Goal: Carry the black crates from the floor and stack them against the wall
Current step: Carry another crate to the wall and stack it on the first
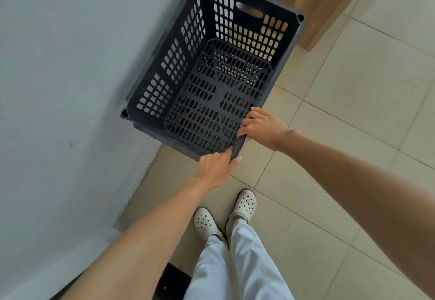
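A black perforated plastic crate [211, 68] stands open side up, its left side against the pale grey wall [58, 87]. Through its slotted bottom I see more black lattice, so it seems to sit on another crate below. My left hand [217, 166] grips the crate's near corner rim from the front. My right hand [261, 126] is closed over the right end of the same near rim. Both arms are stretched out towards it.
A wooden door or panel [313, 5] stands just beyond the crate's far right corner. Beige floor tiles [341, 111] spread to the right. My feet in white clogs [243, 204] stand right behind the crate. A dark object [171, 283] lies at the wall near my left leg.
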